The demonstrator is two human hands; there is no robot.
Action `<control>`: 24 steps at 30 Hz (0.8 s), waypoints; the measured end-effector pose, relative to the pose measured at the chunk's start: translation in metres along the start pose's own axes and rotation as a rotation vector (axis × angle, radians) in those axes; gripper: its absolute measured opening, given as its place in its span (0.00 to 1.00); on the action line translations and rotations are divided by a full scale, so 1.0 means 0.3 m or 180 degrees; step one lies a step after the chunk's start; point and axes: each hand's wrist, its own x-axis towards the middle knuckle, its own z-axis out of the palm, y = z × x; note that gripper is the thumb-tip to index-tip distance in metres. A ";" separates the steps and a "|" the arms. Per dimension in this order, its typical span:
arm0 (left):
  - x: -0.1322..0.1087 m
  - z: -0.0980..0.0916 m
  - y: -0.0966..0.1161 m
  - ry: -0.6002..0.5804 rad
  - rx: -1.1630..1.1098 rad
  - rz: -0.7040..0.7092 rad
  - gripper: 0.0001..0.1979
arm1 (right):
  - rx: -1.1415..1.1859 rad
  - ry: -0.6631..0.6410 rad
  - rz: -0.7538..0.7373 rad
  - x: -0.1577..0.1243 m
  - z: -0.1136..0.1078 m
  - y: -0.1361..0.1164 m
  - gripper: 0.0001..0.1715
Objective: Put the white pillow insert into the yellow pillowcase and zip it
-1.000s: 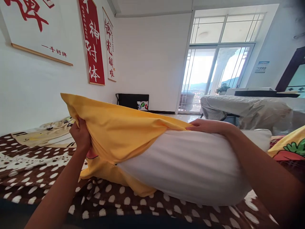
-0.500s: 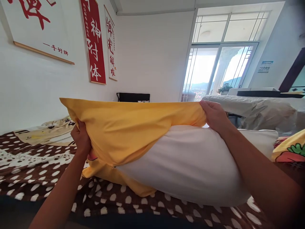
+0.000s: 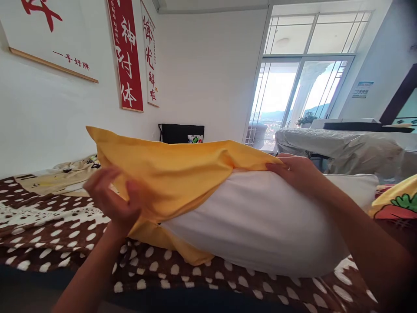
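Observation:
A yellow pillowcase point(image 3: 169, 174) covers the left part of a white pillow point(image 3: 260, 221), whose right part is bare. The pillow lies across a brown blanket with white dots point(image 3: 65, 243). My right hand point(image 3: 296, 174) pinches the pillowcase's upper edge at its right end, above the pillow. In front of the pillowcase's left side, my left hand point(image 3: 114, 195) is raised with fingers apart and bent, somewhat blurred by motion. Nothing shows in it. The pillowcase's top left corner stands up in a point.
Another white pillow point(image 3: 355, 187) lies behind my right arm. At the right edge is yellow cloth with a carrot print point(image 3: 397, 208). Beyond stands furniture under plastic sheeting point(image 3: 352, 148), and a black item point(image 3: 177, 134) by the back wall.
My left hand has let go of the pillowcase's left edge and moved right and nearer. My right hand has lowered slightly with its edge, and the pillowcase's top has slackened.

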 end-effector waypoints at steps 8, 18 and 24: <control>-0.005 0.045 0.390 -0.2302 -0.0185 0.1643 0.14 | -0.0892 0.0660 0.0528 -0.015 0.049 0.001 0.11; 0.067 0.202 0.394 -0.1658 0.0562 0.1564 0.04 | -0.1434 0.0726 -0.0558 -0.129 0.106 -0.043 0.42; 0.065 0.307 0.495 -0.1260 0.0195 0.1641 0.06 | -0.2295 0.0779 -0.1078 -0.180 0.147 -0.041 0.35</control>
